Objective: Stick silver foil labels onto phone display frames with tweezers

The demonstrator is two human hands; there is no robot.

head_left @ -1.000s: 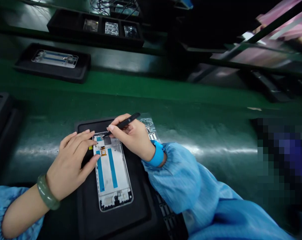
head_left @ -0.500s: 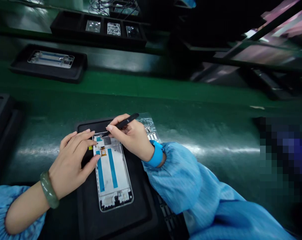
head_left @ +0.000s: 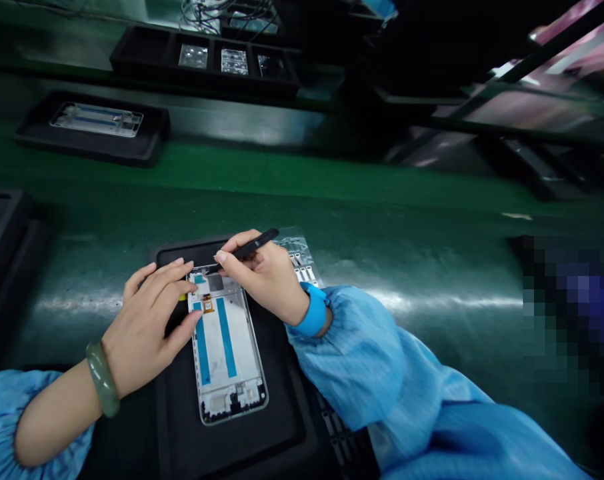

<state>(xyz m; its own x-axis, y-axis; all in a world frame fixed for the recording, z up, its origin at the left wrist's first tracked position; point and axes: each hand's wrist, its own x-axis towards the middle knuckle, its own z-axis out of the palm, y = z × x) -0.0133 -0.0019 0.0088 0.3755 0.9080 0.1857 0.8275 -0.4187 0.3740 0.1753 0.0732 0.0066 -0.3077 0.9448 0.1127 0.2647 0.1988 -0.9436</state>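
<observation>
An open phone frame (head_left: 239, 357), pale inside with two blue adhesive strips and a small orange flex cable (head_left: 209, 305), lies on a black foam tray (head_left: 287, 413). My right hand (head_left: 262, 277) pinches slim black tweezers (head_left: 249, 247), their tip pointing down at the frame's top left corner. The tip itself is too small to make out clearly. My left hand (head_left: 149, 317) rests along the frame's upper left edge. Its fingers are stretched and somewhat apart, with thumb and fingertips touching the frame.
Behind my right wrist lies a clear sheet of small parts (head_left: 303, 265). Another phone frame (head_left: 97, 120) sits in a black tray at the back left. Farther back is a compartmented black box (head_left: 147, 57). More black trays (head_left: 7, 267) stand at the left edge.
The view has shifted slightly. Both hands, the tweezers and the phone frame keep nearly the same positions relative to each other.
</observation>
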